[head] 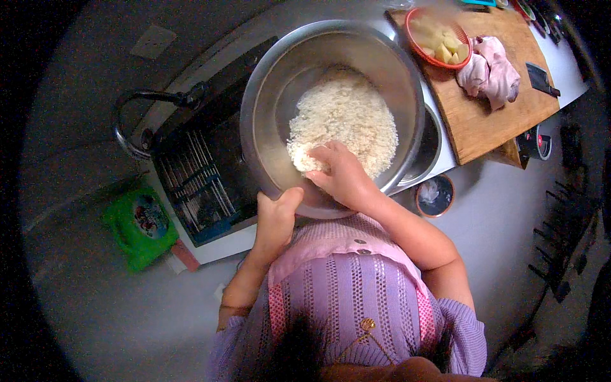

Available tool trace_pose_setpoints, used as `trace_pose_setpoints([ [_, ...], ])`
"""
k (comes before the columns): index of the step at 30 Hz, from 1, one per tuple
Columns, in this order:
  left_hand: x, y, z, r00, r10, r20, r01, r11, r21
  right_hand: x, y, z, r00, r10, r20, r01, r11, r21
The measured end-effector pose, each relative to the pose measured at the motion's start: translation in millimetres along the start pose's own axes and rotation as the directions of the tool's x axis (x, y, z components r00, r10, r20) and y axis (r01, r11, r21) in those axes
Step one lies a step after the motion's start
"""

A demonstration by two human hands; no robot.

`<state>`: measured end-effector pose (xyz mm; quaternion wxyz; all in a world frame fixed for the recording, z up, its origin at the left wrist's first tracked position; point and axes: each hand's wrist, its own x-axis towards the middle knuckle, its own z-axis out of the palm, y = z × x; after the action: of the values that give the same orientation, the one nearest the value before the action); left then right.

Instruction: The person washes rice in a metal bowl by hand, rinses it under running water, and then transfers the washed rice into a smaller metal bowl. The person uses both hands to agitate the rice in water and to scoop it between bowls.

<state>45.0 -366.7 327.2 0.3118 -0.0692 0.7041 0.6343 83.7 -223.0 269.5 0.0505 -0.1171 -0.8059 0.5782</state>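
Note:
A large stainless steel pot (265, 129) is tilted in front of me, its mouth facing up towards me. White rice grains (348, 112) are heaped on its bottom and lower side. My left hand (279, 215) grips the near-left rim, thumb over the edge and the other fingers hidden beneath. Inside the pot, my right hand (341, 174) is curled around a portion of rice at the near side of the heap. Thumb and forefinger show there; the remaining fingers are mostly hidden.
A dark sink with a drying rack (195, 176) and curved faucet (126, 114) lies left. On the right, a wooden cutting board (470, 131) bears raw meat (491, 71), a red basket (413, 38) of pale cut pieces and a cleaver (539, 79). A bin (434, 210) stands below.

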Motion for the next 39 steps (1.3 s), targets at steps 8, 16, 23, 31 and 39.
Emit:
trace_pose_setpoints([
  [8, 3, -1, 2, 1.0, 0.006, 0.011, -0.005, 0.999, -0.052, 18, -8, -10, 0.831, 0.36, 0.424, -0.544, 0.367, 0.755],
  [16, 7, -1, 7, 0.999, 0.046, -0.015, -0.047, 0.991, -0.123, 23, -12, -34, 0.833, 0.368, 0.414, -0.494, 0.157, 0.855],
  [23, 7, 4, 19, 0.975, -0.083, -0.207, 0.089, 0.996, 0.017, 9, 11, -89, 0.89, 0.403, 0.215, -0.324, 0.226, 0.919],
  [31, 15, -19, 31, 0.929, -0.079, -0.363, 0.011, 0.983, -0.186, -19, 47, -148, 0.819, 0.573, -0.019, -0.244, 0.378, 0.893],
  [39, 12, -13, 38, 0.87, -0.094, -0.484, 0.038, 0.992, -0.123, -31, 124, -140, 0.85, 0.399, -0.343, -0.348, 0.916, 0.201],
])
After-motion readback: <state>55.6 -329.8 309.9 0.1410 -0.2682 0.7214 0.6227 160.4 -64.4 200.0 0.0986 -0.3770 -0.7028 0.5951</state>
